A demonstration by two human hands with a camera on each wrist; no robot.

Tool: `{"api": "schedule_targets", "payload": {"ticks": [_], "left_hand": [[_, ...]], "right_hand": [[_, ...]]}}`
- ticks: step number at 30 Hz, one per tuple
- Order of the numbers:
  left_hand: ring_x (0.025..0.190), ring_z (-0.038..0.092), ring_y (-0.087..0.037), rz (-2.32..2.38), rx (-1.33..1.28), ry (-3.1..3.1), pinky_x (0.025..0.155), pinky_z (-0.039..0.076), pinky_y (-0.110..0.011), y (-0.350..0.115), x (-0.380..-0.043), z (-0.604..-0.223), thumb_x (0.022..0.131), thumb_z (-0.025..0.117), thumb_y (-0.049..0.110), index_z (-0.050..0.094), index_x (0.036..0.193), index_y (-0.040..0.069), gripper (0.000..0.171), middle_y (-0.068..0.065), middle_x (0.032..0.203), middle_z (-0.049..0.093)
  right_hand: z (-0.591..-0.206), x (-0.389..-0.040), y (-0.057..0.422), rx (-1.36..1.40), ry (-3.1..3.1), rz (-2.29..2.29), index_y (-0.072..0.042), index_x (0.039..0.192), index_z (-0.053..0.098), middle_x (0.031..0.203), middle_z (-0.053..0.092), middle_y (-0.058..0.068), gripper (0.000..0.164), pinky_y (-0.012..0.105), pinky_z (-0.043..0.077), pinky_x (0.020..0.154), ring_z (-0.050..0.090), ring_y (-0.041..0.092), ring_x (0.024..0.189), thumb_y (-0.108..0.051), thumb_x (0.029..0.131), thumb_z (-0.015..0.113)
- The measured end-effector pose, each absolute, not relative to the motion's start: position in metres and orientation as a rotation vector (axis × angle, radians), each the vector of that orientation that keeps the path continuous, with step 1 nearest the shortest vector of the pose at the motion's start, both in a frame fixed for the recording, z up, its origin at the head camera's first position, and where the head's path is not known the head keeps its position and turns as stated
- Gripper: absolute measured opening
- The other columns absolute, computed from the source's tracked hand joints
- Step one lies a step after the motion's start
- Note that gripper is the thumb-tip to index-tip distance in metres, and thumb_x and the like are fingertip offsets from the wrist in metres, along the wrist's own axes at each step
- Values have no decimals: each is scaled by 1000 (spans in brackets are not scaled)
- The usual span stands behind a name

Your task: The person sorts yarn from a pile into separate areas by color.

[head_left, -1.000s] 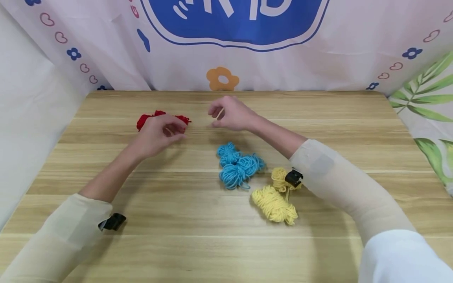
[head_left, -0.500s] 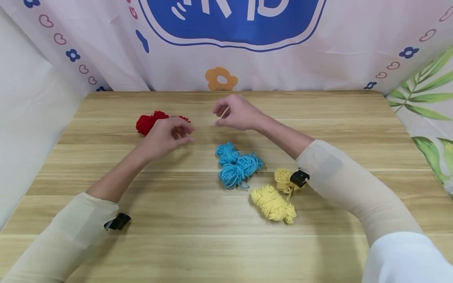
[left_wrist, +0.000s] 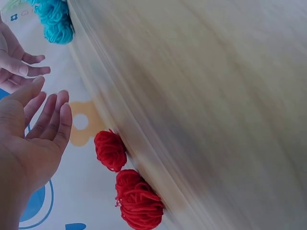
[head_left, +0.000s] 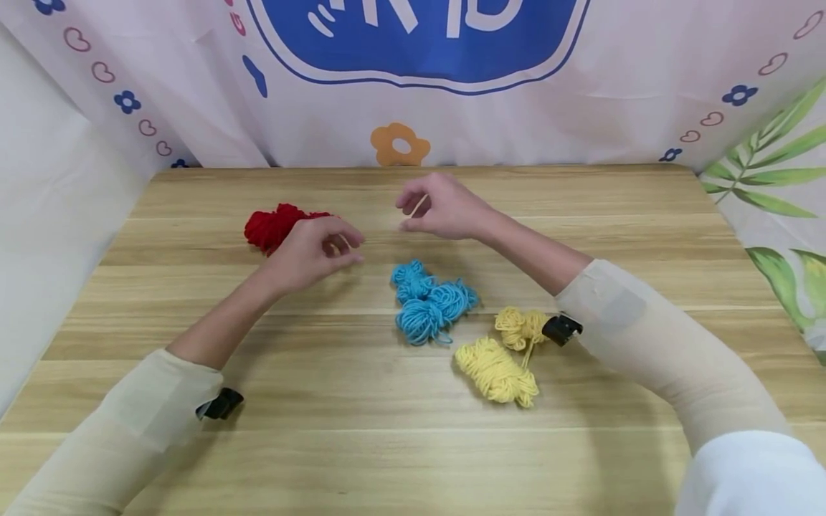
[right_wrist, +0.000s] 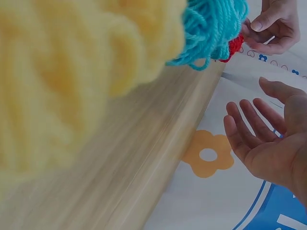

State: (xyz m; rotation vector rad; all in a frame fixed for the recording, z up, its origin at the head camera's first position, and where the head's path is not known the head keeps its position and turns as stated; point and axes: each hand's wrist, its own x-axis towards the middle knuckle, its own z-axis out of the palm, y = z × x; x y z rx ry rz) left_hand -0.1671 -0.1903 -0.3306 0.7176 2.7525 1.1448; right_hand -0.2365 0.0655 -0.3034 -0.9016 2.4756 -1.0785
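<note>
My left hand (head_left: 312,251) hovers over the table just in front of the red yarn (head_left: 274,226), hiding part of it in the head view. Its fingers are loosely bent with nothing between them. In the left wrist view the red yarn shows as two bundles (left_wrist: 139,201), apart from that hand. Across from it, my right hand (head_left: 448,206) hangs above the far middle of the table, relaxed and holding nothing. Blue yarn (head_left: 422,319) lies in a cluster of three small bundles between and nearer than the hands. Yellow yarn (head_left: 495,371) lies in bundles below my right forearm.
The wooden table (head_left: 335,444) reaches back to a white printed cloth (head_left: 503,129) hanging along its far edge. A black camera clip (head_left: 563,329) on the right sleeve overlaps the yellow yarn's edge in the head view. Another black clip (head_left: 221,404) sits on the left sleeve.
My left hand has drifted right and slightly nearer, uncovering more of the red yarn's left side. My right hand has shifted a little to the right. The yarn stays in place.
</note>
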Motion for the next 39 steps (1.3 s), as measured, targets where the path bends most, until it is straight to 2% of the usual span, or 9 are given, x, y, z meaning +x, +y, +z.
{"api": "schedule_targets", "payload": {"ticks": [14,25,39], "left_hand": [[95,71,-29,1098,677,2750,87,60,-47,-186,-169,-334,90,80,5,73,116,-4,28,-19,114,72],[98,71,-29,1082,676,2732,88,60,-47,-181,-170,-333,90,81,5,72,117,-3,29,-19,116,72],[98,72,-31,1095,774,2650,88,60,-47,-166,-172,-335,90,80,2,72,116,-5,28,-20,115,73]], "right_hand": [[-307,-225,81,-950,2448,-1094,6,115,70,111,72,23,27,36,59,92,74,31,100,-3,91,77],[-312,-216,94,-970,2441,-1049,7,115,70,109,73,22,29,37,59,92,74,29,99,-5,91,79],[-315,-206,107,-985,2418,-1039,8,116,70,109,73,22,30,38,59,92,74,30,100,-5,91,79]]}}
